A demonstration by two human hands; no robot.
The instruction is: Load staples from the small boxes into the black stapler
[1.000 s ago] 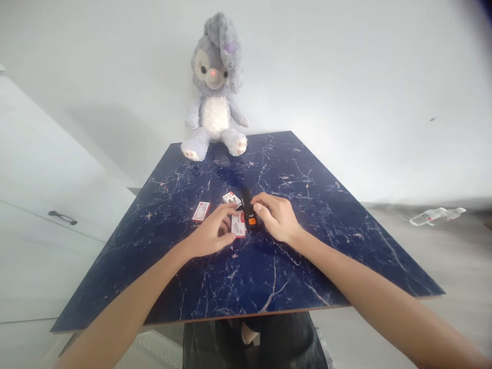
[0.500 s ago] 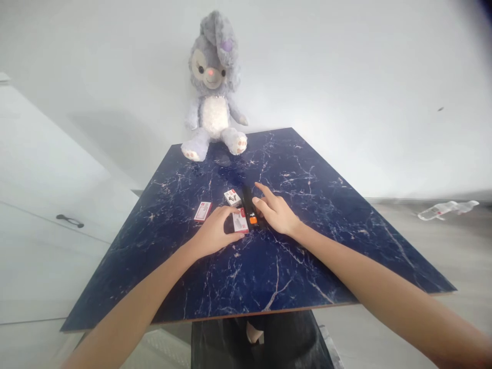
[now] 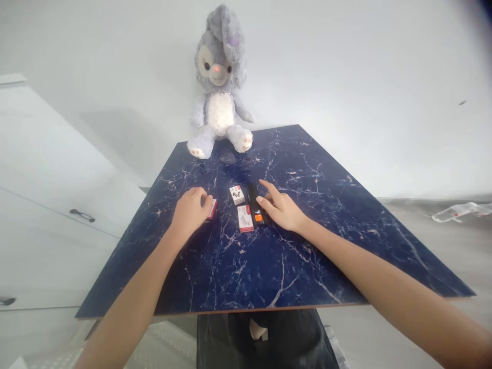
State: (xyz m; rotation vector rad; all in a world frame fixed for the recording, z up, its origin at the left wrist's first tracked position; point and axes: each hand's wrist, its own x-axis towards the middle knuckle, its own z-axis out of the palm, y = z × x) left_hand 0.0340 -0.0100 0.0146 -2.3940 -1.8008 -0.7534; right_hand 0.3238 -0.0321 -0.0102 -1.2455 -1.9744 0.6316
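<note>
My left hand (image 3: 191, 209) is curled over a small red-and-white box (image 3: 212, 209), with its fingers on it. That box is mostly hidden, and only its right side shows. Index finger stretched out and thumb apart, my right hand (image 3: 283, 209) rests beside a black box with an orange patch (image 3: 258, 218), its thumb touching or close to that box's edge. Against the black box's left side lie a white-and-red box with a grey picture (image 3: 245, 218) and, just behind it, a small white box with a dark picture (image 3: 237, 194).
A grey plush rabbit (image 3: 220, 110) sits at the back of the blue marbled table (image 3: 261, 277), against the wall. White drawers (image 3: 49, 205) with dark handles stand to the left. On the floor at right lies a clear plastic item (image 3: 457, 211).
My left hand has left the white-and-red box by the black one and moved left onto the separate box. My right hand stays by the black box. The view has shifted slightly.
</note>
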